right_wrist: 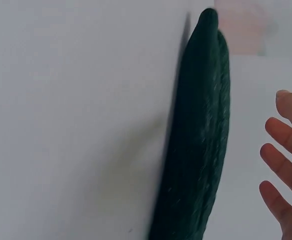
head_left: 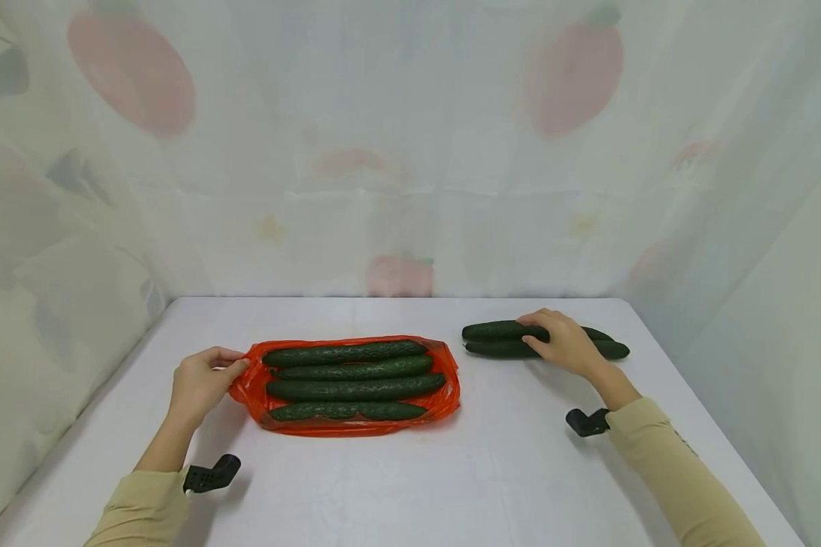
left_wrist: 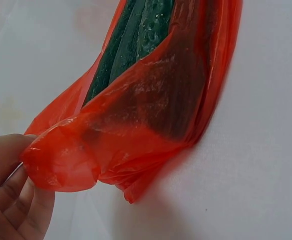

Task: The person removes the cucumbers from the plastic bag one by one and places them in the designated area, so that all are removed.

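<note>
Cucumbers (head_left: 513, 339) lie under the right hand (head_left: 566, 342).

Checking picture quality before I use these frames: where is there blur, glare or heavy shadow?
Head view: sharp, evenly lit, soft shadows under the bag and the right hand. Left wrist view: clear, glare on the wet cucumbers, the left hand cropped at the corner. Right wrist view: the cucumber looks soft, dark shadow beside it.
</note>
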Tool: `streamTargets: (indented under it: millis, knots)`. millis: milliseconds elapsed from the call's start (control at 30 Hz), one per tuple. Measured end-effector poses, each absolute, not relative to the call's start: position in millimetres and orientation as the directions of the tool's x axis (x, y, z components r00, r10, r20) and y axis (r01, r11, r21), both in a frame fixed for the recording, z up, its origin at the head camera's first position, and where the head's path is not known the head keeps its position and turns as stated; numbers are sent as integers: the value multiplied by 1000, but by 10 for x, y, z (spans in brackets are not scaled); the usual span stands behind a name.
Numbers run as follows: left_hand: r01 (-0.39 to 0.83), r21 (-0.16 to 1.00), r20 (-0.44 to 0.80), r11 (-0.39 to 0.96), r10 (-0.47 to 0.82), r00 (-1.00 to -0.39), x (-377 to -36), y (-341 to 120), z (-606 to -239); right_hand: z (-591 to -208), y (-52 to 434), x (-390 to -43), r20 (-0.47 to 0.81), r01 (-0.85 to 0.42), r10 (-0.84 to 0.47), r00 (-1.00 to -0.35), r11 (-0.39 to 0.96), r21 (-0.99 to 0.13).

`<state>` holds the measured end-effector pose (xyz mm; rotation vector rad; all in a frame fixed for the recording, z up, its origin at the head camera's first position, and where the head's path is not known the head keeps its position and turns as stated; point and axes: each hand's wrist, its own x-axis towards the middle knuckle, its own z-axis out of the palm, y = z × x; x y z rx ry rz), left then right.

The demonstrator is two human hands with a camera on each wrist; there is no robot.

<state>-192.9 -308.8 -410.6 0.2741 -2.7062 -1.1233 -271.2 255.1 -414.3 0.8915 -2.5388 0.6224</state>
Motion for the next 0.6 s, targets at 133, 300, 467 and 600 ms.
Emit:
streamTargets:
  millis: [133, 300, 467, 600]
  knots:
    - [-89, 711, 118, 698, -243, -963, -1932, -3091, -4103, -4069, 2424, -2708, 488, -694, -519, -701, 654, -301]
    - [-88, 702, 125, 706, -244, -962, -1934, -3095, -4097, -3997, 2261, -2685, 499, -716, -529, -686, 611, -337]
    - [-87, 699, 128, 709, -244, -961, -1938, -3095, -4084, -3922, 2077, -2644, 495, -725, -533, -686, 562, -399]
    - [-91, 700, 122, 708, -244, -962, -1942, -3097, -4077, -3861, 1895, -2591, 477, -727, -549, -687, 520, -448]
